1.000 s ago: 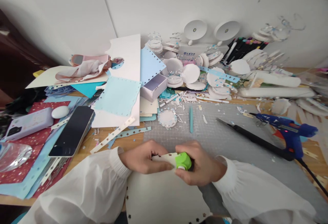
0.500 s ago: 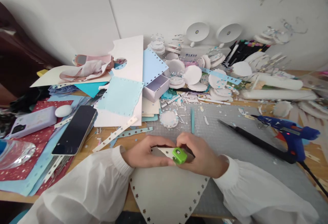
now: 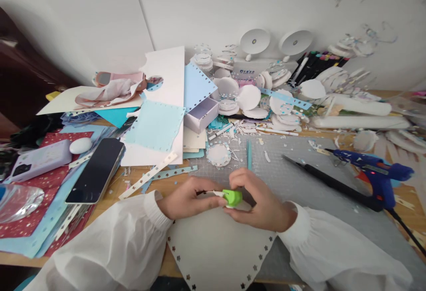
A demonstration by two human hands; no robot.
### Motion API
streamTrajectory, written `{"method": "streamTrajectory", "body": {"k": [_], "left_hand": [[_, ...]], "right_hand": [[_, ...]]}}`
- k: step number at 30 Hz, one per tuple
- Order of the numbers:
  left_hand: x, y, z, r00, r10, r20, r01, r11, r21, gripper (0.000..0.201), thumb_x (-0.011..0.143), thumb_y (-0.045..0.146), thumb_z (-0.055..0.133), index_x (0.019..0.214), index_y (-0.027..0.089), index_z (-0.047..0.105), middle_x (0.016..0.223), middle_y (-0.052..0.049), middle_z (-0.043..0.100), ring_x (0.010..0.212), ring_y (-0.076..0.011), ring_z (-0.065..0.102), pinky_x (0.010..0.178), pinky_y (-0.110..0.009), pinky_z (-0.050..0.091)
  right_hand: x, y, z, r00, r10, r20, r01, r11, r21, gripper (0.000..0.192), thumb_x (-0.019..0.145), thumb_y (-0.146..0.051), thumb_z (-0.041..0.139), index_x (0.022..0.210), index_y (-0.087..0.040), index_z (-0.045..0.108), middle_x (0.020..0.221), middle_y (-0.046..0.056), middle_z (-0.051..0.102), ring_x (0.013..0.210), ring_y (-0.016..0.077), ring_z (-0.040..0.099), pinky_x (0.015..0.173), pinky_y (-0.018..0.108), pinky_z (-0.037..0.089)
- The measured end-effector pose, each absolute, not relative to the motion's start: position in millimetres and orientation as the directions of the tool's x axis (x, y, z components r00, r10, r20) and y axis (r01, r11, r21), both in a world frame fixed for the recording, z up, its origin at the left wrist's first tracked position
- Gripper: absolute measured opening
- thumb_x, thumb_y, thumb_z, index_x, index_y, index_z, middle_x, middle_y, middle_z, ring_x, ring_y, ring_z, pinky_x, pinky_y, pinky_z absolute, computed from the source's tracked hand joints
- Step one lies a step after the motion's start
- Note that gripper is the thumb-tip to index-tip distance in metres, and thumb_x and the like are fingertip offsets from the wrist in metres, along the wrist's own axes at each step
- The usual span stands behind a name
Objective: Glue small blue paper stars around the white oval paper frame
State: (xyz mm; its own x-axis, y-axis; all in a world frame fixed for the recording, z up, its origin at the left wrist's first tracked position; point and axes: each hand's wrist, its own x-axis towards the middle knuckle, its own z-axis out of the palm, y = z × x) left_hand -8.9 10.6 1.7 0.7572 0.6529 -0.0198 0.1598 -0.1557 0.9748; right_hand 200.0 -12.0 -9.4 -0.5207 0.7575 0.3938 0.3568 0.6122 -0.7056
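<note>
A small bright green craft punch [image 3: 234, 198] sits between my two hands at the far edge of a cream sheet of paper [image 3: 219, 246]. My right hand [image 3: 262, 200] curls around the punch, thumb below and fingers above. My left hand [image 3: 189, 198] pinches the sheet's folded-up far edge, its thumb tip against the punch's left side. Rows of flower-shaped holes run along both side edges of the sheet, which slopes down toward me. Whether paper lies in the punch's slot is hard to make out.
To the right lie a blue glue gun [image 3: 372, 167] and a black pen-like tool [image 3: 333, 182] on a grey cutting mat [image 3: 282, 233]. Teal tweezers [image 3: 249, 154] lie ahead. A phone [image 3: 96, 171] and punched strips [image 3: 148, 178] are left; white discs [image 3: 249, 97] pile up behind.
The green punch has turned from facing up to lying sideways, and the paper's edge has tilted with it. My right hand's fingers have shifted around the punch.
</note>
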Motion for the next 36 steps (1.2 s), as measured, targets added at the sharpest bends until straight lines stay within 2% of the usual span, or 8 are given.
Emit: {"method": "streamTrajectory", "body": {"k": [3, 5, 7, 11, 16, 25, 36], "left_hand": [[-8.5, 10.0, 1.2, 0.737, 0.672, -0.071, 0.227, -0.147, 0.963, 0.04, 0.092, 0.038, 0.043, 0.068, 0.01, 0.057, 0.057, 0.002, 0.046, 0.054, -0.008, 0.04, 0.049, -0.019, 0.034], [-8.3, 9.6, 0.5, 0.732, 0.677, -0.074, 0.245, -0.16, 0.956, 0.042, 0.092, 0.039, 0.041, 0.061, 0.012, 0.048, 0.055, 0.005, 0.034, 0.053, -0.007, 0.032, 0.047, -0.019, 0.028], [-8.2, 9.4, 0.4, 0.735, 0.674, -0.072, 0.249, -0.17, 0.953, 0.041, 0.092, 0.038, 0.041, 0.059, 0.013, 0.042, 0.056, 0.005, 0.03, 0.053, -0.0069, 0.03, 0.047, -0.019, 0.026], [-8.2, 9.5, 2.0, 0.723, 0.686, -0.081, 0.255, -0.156, 0.954, 0.04, 0.093, 0.037, 0.039, 0.059, 0.015, 0.036, 0.057, 0.005, 0.03, 0.053, -0.0067, 0.03, 0.048, -0.019, 0.025], [-7.5, 10.3, 4.2, 0.729, 0.677, -0.097, 0.236, -0.116, 0.965, 0.04, 0.093, 0.037, 0.039, 0.06, 0.015, 0.036, 0.057, 0.005, 0.03, 0.052, -0.0065, 0.029, 0.047, -0.019, 0.025], [-8.8, 10.0, 5.4, 0.714, 0.687, -0.134, 0.237, -0.057, 0.97, 0.04, 0.093, 0.04, 0.038, 0.062, 0.015, 0.039, 0.057, 0.005, 0.033, 0.052, -0.0068, 0.031, 0.046, -0.019, 0.027], [-6.3, 9.8, 2.8, 0.714, 0.695, -0.086, 0.239, -0.126, 0.963, 0.042, 0.091, 0.042, 0.041, 0.059, 0.015, 0.038, 0.056, 0.005, 0.03, 0.052, -0.0069, 0.029, 0.047, -0.02, 0.025]], "right_hand": [[200.8, -11.6, -6.1, -0.478, 0.822, 0.309, 0.392, 0.515, -0.763, 0.027, 0.074, -0.03, 0.064, 0.088, -0.022, 0.042, 0.077, 0.0, 0.047, 0.068, 0.0133, 0.045, 0.062, 0.027, 0.039], [201.7, -11.7, -4.7, -0.463, 0.851, 0.245, 0.427, 0.457, -0.78, 0.026, 0.075, -0.033, 0.063, 0.084, -0.021, 0.042, 0.071, -0.003, 0.044, 0.061, 0.0112, 0.041, 0.056, 0.025, 0.036], [202.4, -12.1, -4.2, -0.458, 0.868, 0.191, 0.448, 0.411, -0.794, 0.026, 0.075, -0.035, 0.062, 0.082, -0.021, 0.042, 0.067, -0.004, 0.042, 0.057, 0.0099, 0.038, 0.052, 0.023, 0.033], [202.0, -12.9, -5.3, -0.411, 0.905, 0.109, 0.45, 0.306, -0.839, 0.024, 0.077, -0.037, 0.059, 0.079, -0.021, 0.041, 0.063, -0.006, 0.038, 0.054, 0.0087, 0.035, 0.049, 0.022, 0.03], [201.6, -11.4, -6.4, -0.376, 0.925, 0.063, 0.369, 0.212, -0.905, 0.023, 0.081, -0.038, 0.055, 0.076, -0.02, 0.04, 0.061, -0.006, 0.033, 0.052, 0.0081, 0.031, 0.046, 0.021, 0.027], [204.7, -9.8, -4.4, -0.404, 0.907, 0.121, 0.414, 0.299, -0.86, 0.025, 0.075, -0.036, 0.06, 0.075, -0.021, 0.04, 0.059, -0.007, 0.034, 0.051, 0.0079, 0.031, 0.046, 0.021, 0.027], [204.1, -10.7, -5.1, -0.499, 0.866, 0.039, 0.392, 0.266, -0.881, 0.027, 0.075, -0.037, 0.062, 0.079, -0.021, 0.041, 0.062, -0.007, 0.033, 0.052, 0.0076, 0.031, 0.046, 0.021, 0.027]]}}
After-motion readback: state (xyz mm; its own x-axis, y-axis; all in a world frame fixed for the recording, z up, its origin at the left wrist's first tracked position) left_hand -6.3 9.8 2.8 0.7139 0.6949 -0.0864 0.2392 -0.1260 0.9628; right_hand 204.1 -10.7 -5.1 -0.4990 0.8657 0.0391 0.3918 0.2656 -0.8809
